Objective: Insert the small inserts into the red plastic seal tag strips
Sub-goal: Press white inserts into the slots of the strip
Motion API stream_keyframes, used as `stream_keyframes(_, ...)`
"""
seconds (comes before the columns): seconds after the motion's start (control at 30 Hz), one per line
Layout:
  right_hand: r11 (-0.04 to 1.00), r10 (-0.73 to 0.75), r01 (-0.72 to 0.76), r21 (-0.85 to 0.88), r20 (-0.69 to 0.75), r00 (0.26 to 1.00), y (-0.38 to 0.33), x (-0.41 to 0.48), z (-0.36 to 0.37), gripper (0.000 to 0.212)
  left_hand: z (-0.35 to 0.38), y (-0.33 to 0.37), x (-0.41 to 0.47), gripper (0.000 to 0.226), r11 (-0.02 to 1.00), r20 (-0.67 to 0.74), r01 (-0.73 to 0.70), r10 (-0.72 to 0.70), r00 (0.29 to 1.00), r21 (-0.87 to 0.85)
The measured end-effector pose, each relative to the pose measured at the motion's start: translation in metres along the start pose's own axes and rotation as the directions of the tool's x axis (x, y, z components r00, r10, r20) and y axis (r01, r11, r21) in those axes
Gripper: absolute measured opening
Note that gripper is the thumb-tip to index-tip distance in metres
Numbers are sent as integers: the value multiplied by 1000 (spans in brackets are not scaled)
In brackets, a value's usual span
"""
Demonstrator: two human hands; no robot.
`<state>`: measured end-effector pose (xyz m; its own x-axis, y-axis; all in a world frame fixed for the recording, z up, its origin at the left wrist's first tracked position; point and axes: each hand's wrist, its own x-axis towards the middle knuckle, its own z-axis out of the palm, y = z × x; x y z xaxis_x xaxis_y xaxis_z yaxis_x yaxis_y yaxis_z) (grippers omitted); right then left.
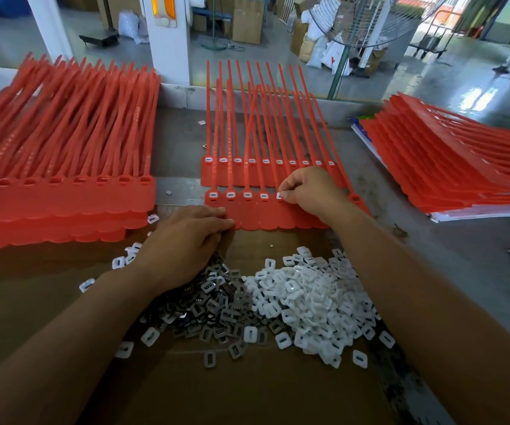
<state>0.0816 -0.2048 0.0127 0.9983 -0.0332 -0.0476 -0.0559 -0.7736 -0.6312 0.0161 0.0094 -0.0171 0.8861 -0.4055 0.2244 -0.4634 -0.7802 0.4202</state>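
Note:
Two rows of red seal tag strips lie in front of me; the near strip has white inserts in its left sockets. My right hand pinches a white insert at the fifth socket of that strip. My left hand lies flat with straight fingers pressing the strip's lower left edge. The far strip behind it has white inserts in all its visible sockets. Heaps of white plastic inserts and grey metal inserts lie on cardboard near me.
A thick stack of red strips with open sockets sits at left. Another fanned stack of red strips rests on papers at right. The cardboard sheet covers the near bench. A fan stand and sacks stand beyond the bench.

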Motion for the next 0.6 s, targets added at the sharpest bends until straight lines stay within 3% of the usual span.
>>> stream_keyframes(0.2, 1000, 16, -16, -24, -12, 1000, -4, 3, 1, 21, -1, 1, 1, 34, 1000, 1, 4, -4, 1000, -3)
stream_keyframes(0.33, 997, 55, -55, -52, 16, 998, -10, 7, -1, 6, -1, 1, 0, 34, 1000, -2, 5, -5, 1000, -1)
stream_keyframes(0.6, 989, 149, -149, -20, 29, 988, -14, 12, -5, 25, -1, 2, 0, 33, 1000, -10, 3, -3, 1000, -10)
